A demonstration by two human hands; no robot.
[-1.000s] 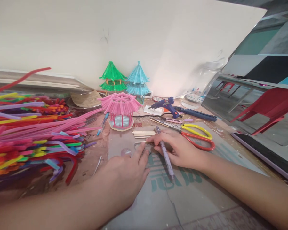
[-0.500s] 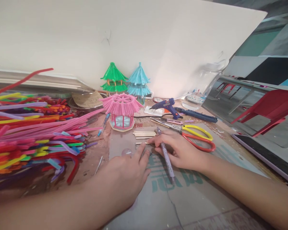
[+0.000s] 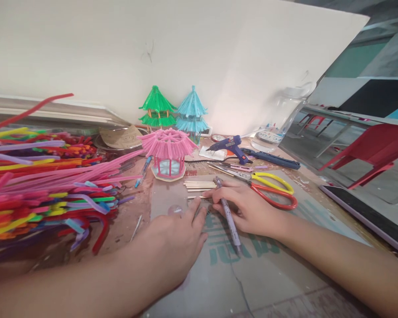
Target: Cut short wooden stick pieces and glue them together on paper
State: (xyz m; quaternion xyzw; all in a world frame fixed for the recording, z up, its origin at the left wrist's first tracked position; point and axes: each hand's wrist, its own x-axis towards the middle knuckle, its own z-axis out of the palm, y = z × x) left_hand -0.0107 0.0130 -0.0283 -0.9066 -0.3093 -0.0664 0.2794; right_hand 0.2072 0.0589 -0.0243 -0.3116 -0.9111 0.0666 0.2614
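Pinching a lone stick (image 3: 195, 197) lying crosswise, L hand (image 3: 172, 240) flat and released, R hand (image 3: 248, 207) probably gripping pen (image 3: 228, 215).

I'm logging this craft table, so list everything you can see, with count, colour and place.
pipe cleaners: many, mixed colours, left heap
pagoda models: three; pink in front, green and blue by the wall
wooden sticks: several, pale, mid table
glue gun: one, blue, behind the sticks
scissors: one, yellow and red handles, right
jar: one, clear, back right
chair: one, red, far right
left hand: flat on the table, fingertips at a stick
right hand: holds a purple pen
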